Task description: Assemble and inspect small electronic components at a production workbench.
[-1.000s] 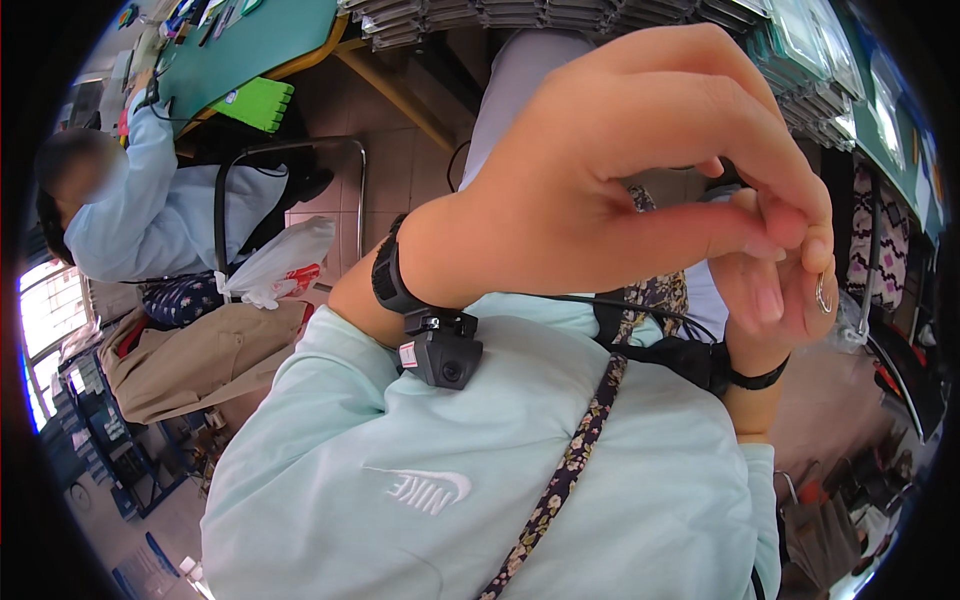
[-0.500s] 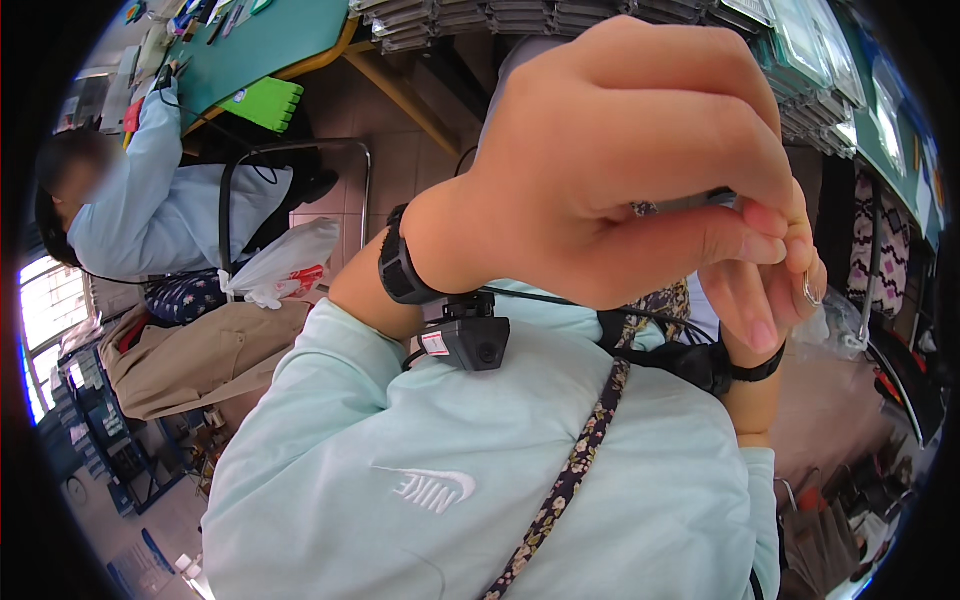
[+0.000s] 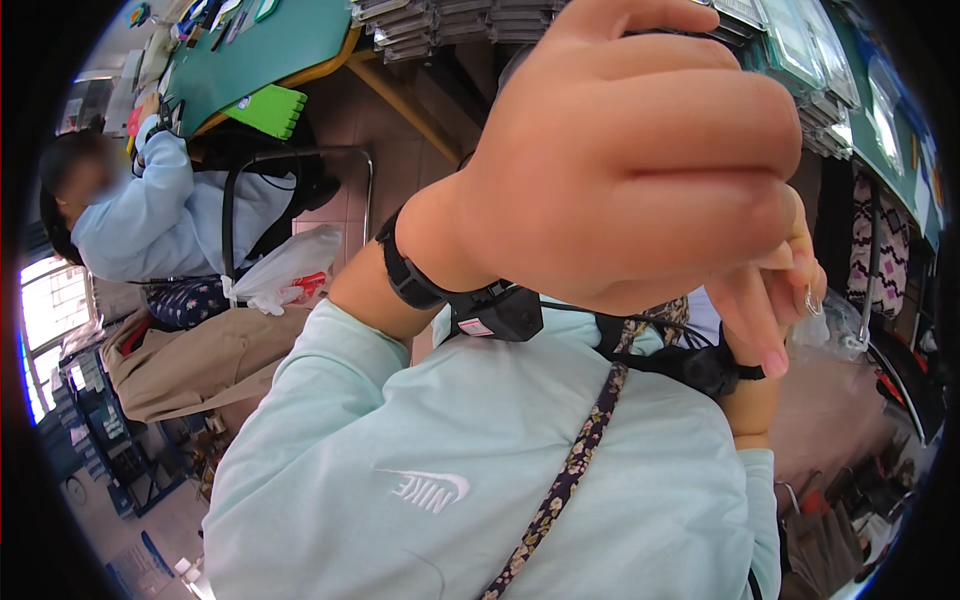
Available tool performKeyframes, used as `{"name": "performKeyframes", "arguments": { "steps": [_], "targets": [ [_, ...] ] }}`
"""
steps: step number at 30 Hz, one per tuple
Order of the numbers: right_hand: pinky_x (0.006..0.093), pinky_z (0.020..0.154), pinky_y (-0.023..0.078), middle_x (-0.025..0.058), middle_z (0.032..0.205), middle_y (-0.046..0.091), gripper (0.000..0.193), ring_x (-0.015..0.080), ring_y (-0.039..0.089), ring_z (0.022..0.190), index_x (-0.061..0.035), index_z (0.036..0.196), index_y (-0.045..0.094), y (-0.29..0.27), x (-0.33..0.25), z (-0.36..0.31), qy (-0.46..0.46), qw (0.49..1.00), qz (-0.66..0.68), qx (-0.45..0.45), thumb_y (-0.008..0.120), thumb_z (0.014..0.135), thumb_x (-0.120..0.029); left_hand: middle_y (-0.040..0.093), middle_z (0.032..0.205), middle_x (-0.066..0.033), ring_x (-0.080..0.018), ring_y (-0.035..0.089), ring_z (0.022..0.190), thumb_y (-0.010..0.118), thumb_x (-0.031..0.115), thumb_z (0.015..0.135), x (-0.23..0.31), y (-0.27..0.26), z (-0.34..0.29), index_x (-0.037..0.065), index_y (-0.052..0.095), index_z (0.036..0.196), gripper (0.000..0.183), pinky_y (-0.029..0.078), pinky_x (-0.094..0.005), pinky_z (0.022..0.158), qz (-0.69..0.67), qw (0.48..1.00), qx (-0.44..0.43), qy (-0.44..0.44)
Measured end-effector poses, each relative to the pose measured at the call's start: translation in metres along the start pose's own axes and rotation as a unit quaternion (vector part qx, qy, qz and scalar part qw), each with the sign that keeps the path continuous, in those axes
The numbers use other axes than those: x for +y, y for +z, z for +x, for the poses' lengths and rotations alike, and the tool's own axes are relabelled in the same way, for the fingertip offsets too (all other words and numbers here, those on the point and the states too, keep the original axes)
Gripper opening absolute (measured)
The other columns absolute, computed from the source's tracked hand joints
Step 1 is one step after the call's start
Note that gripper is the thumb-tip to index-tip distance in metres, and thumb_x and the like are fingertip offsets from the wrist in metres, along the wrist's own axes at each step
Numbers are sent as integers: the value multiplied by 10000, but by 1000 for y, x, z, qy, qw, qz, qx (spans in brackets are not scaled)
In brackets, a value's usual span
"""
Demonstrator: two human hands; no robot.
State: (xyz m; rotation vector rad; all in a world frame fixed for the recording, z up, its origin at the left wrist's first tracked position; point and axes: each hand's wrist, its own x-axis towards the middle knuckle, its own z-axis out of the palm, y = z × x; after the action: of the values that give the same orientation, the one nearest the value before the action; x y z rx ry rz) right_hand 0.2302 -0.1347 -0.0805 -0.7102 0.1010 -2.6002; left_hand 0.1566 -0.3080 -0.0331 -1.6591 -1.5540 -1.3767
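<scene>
My left hand (image 3: 650,170) fills the upper middle of the head view, its fingers curled into a closed grip. Its thumb is out of sight, and whatever the grip may hold is hidden. Just beyond its knuckles, my right hand (image 3: 775,300) is partly covered by it. Two or so right fingers hang bent downward, one wearing a silver ring (image 3: 814,300). The other right fingers are drawn together close against my left hand, and I cannot make out anything in them. A black strap (image 3: 408,268) with a small black camera (image 3: 505,315) circles my left wrist.
At the far left a person in light blue (image 3: 150,220) sits by a green-topped table (image 3: 260,50). A plastic bag (image 3: 290,265) hangs on a metal-framed chair (image 3: 228,200). Stacked clear trays (image 3: 815,60) stand at the upper right. A patterned cloth strap (image 3: 560,480) crosses my shirt.
My left hand has rolled over, so its thumb and fingertips no longer show. The wrist camera turned with it. My right fingers dropped slightly. The seated person's arm has drawn back.
</scene>
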Motion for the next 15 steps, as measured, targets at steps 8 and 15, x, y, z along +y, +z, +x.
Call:
{"name": "performKeyframes", "arguments": {
  "steps": [8,15],
  "targets": [
    [290,387,482,295,1205,466,113,360,629,520,18,866,441,5,-13,-5,43,988,123,-88,528,819,71,527,776,37,-109,502,627,626,159,730,-11,17,8,168,627,859,129,358,-245,534,91,990,94,50],
    [222,354,365,207,710,610,54,211,588,453,-31,922,440,-19,-22,43,457,785,264,-324,407,914,-73,546,754,-11,-161,545,649,693,115,690,-28,30,32,133,645,778,102,431,-266,544,-142,972,144,118]
  ]
}}
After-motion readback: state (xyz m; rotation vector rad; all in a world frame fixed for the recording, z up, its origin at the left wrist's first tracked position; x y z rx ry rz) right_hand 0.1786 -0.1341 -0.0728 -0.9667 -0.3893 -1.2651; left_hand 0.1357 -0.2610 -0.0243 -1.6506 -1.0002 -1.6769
